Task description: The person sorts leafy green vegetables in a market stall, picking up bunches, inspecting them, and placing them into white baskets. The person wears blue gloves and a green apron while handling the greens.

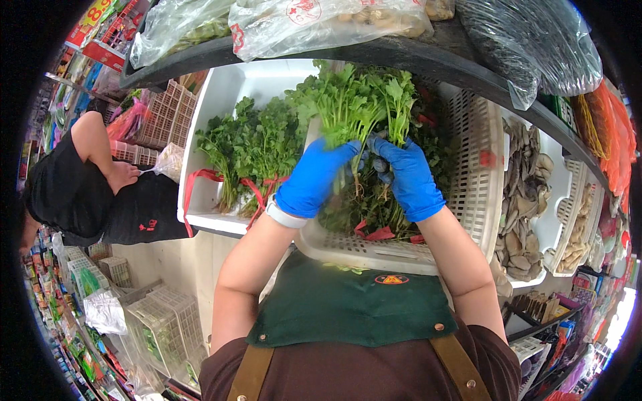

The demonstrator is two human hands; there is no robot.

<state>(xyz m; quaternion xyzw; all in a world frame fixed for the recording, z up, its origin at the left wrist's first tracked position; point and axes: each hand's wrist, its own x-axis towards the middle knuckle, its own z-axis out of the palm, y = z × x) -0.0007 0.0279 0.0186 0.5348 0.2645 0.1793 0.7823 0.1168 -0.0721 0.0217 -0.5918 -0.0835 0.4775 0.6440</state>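
Observation:
Both my hands wear blue gloves and are over a white perforated plastic basket (476, 180). My left hand (315, 175) is closed around the stems of a large bunch of leafy celery (344, 100), held upright with its leaves pointing away from me. Close beside it, my right hand (409, 175) grips a smaller bunch of the same greens (399, 107) by the stems. Thin roots hang below, between the two hands. Darker leafy greens (435, 157) and red ties (376, 232) lie in the basket beneath. My left fingers are slightly blurred.
On the left, a white foam box (217, 90) holds more leafy bunches (257, 144) with red ties. A black shelf edge (401, 50) with bagged produce crosses ahead. Oyster mushrooms (525, 207) stand at the right. A person in black (93, 180) is at the far left, near stacked crates (164, 327).

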